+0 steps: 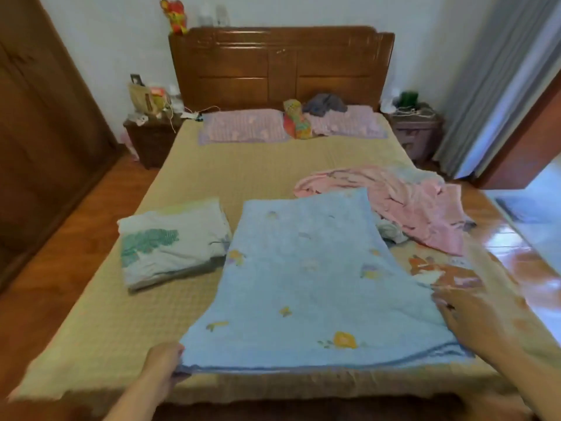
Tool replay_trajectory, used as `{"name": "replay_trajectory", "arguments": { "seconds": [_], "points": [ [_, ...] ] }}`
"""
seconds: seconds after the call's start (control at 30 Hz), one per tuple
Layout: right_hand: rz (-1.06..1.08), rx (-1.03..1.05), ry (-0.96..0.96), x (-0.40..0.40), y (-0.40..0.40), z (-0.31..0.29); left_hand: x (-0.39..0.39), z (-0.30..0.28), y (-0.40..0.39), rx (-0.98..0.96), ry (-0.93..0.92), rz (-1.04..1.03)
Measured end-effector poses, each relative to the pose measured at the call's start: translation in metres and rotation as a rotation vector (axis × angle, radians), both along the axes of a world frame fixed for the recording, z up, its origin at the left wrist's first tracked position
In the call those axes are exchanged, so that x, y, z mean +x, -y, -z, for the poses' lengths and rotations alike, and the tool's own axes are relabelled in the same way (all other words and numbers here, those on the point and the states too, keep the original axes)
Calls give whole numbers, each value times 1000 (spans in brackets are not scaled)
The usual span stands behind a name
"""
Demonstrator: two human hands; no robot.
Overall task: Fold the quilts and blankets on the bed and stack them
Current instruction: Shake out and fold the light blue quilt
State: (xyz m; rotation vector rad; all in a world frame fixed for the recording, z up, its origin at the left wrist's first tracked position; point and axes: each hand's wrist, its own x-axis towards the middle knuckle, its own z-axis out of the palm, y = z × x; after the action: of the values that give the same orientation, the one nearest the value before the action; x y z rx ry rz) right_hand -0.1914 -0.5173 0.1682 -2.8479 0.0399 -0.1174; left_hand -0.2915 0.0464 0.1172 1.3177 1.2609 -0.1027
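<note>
White with a green leaf print, a folded quilt (173, 241) lay at the left of the bed (127, 323), just beside the blue quilt (306, 287) spread at the near edge. The left hand (165, 361) gripped its near left corner, while the blurred right hand (473, 311) rested with loose fingers on its right edge. A crumpled pink blanket (406, 205) lay far right.

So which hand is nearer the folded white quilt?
Left. The left hand grips the blue quilt's near-left corner, below the folded white quilt; the right hand is across the blue quilt.
</note>
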Motion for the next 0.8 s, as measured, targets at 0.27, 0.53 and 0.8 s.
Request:
{"name": "replay_trajectory", "arguments": {
  "seconds": [0.27,0.53,0.8],
  "points": [
    [124,135,-377,-55,47,87,-62,24,92,-25,-140,10],
    [593,676,-445,-112,109,144,-86,16,127,-37,-72,-296],
    [928,1077,-867,-133,133,218,-96,10,154,-30,-50,-273]
  ]
}}
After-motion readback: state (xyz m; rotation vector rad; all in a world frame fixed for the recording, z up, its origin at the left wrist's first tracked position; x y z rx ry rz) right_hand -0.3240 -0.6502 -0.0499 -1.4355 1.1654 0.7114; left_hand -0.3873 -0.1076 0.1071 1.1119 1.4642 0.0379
